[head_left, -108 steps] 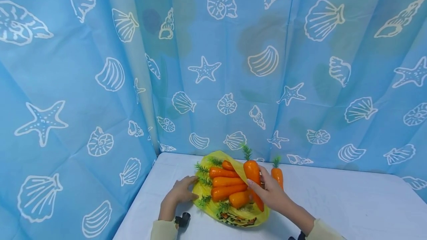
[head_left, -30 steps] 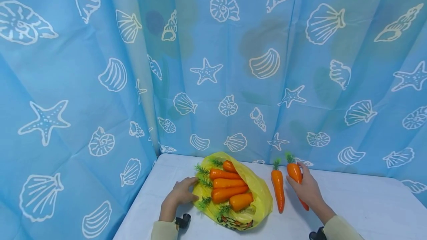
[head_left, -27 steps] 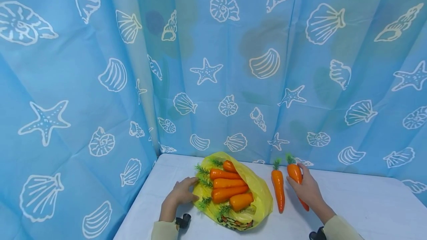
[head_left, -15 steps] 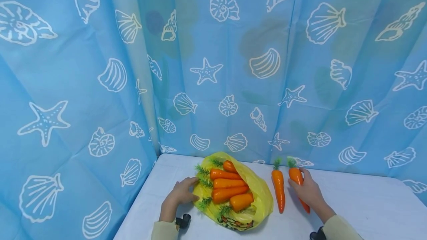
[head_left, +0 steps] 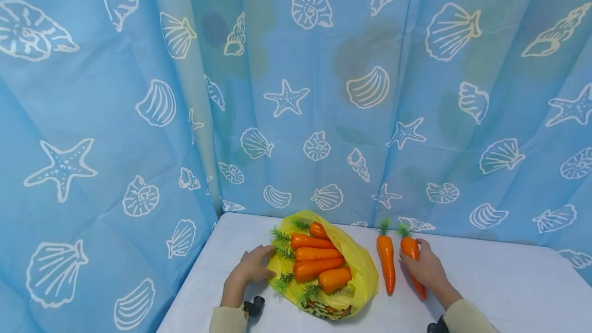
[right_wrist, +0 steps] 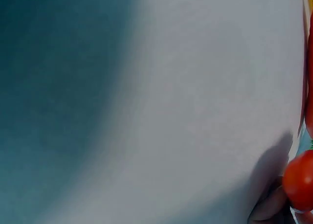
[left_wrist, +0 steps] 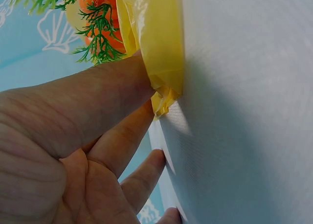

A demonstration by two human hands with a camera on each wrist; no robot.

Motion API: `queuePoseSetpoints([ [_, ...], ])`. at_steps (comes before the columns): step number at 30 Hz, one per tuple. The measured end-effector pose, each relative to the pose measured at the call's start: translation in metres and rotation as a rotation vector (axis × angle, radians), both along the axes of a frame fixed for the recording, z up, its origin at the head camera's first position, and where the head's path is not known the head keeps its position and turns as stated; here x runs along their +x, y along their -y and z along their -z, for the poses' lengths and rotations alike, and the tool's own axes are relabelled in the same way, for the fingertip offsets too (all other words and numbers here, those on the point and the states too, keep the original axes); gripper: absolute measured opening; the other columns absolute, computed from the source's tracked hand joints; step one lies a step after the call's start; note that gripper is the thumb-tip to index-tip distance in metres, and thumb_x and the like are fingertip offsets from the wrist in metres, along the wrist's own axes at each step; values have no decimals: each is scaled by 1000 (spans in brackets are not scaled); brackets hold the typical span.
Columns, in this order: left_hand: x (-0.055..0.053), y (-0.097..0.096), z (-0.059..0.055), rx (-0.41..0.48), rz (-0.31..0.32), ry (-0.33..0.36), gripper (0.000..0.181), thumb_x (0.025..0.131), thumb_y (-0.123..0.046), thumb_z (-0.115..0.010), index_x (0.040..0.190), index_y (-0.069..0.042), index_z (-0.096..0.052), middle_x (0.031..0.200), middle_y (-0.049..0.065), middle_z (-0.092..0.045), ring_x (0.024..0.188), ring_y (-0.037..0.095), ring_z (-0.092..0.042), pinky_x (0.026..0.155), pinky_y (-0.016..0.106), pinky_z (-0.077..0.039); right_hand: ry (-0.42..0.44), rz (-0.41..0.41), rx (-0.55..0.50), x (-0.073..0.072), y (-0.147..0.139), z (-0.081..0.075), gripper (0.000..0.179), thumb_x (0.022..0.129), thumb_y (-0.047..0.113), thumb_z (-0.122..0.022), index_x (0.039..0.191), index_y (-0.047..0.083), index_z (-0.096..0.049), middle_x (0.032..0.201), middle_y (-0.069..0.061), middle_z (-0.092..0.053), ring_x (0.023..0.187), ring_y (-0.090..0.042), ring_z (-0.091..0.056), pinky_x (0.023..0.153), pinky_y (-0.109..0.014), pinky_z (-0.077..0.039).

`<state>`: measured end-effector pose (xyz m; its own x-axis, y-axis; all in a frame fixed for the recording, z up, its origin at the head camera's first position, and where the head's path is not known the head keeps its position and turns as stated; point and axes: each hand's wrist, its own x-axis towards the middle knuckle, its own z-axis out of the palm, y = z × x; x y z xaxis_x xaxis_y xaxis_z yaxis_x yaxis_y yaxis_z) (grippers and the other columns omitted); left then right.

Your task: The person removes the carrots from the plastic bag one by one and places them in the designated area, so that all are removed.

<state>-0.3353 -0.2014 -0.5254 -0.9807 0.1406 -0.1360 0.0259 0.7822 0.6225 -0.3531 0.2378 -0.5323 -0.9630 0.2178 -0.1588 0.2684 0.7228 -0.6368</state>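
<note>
My right hand [head_left: 426, 267] holds an orange carrot [head_left: 409, 248] with a leafy green top, thumb on one side and fingers on the other. This carrot lies beside and roughly parallel to another carrot [head_left: 386, 263] on the table. In the right wrist view only part of the held carrot [right_wrist: 299, 180] shows at the edge. To the left, a yellow plastic bag [head_left: 363, 266] lies with its mouth toward my left hand [head_left: 252, 265]. Several carrots [head_left: 314, 254] fill it, leafy ends outward. My left thumb and index finger pinch the rim of the bag [left_wrist: 164, 43].
A white-covered table [head_left: 499, 281] extends to the right. Blue curtains [head_left: 314, 91] with white shell and starfish prints stand behind it and along the left. A black wrist camera [head_left: 254, 306] sits at my left cuff.
My right hand has carried a carrot from over the bag to the right, beside the other carrot. In the last half second it shifted slightly nearer me. My left hand stays in place.
</note>
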Motion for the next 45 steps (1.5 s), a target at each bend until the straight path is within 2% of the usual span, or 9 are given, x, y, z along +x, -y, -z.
queuePoseSetpoints([
  [10, 2, -1, -4, 9, -24, 7, 64, 80, -15, -80, 139, -13, -57, 149, 17, -49, 144, 43, -34, 120, 66, -14, -37, 8, -6, 0, 6, -2, 92, 88, 26, -69, 151, -7, -11, 141, -36, -35, 121, -51, -45, 101, -59, -48],
  [14, 1, -1, -4, 6, -18, 3, 64, 80, -15, -80, 139, -12, -56, 149, 17, -49, 143, 43, -34, 119, 66, -14, -34, 19, -5, -1, 6, -2, 91, 87, 27, -72, 149, -8, -16, 135, -35, -40, 115, -48, -50, 98, -56, -52],
  [21, 0, 1, -2, 8, 12, -13, 64, 80, -15, -80, 139, -10, -56, 147, 17, -50, 143, 43, -35, 120, 65, -13, -36, 11, -4, -1, 3, 1, 81, 87, 30, -73, 140, -6, -24, 119, -32, -51, 93, -34, -59, 84, -42, -61],
  [34, 0, 0, -1, 12, -9, 1, 65, 79, -14, -80, 139, -11, -57, 147, 16, -51, 144, 42, -34, 120, 65, -13, -32, -5, 8, -1, 4, 2, 80, 90, 31, -69, 142, -9, -24, 122, -34, -49, 97, -37, -57, 89, -46, -59],
  [45, 0, -1, 0, 8, -19, 3, 65, 79, -15, -80, 139, -12, -56, 148, 16, -50, 144, 42, -34, 120, 65, -13, -7, -15, -10, -2, 2, 3, 78, 93, 35, -65, 141, -10, -24, 123, -35, -48, 99, -38, -57, 86, -44, -60],
])
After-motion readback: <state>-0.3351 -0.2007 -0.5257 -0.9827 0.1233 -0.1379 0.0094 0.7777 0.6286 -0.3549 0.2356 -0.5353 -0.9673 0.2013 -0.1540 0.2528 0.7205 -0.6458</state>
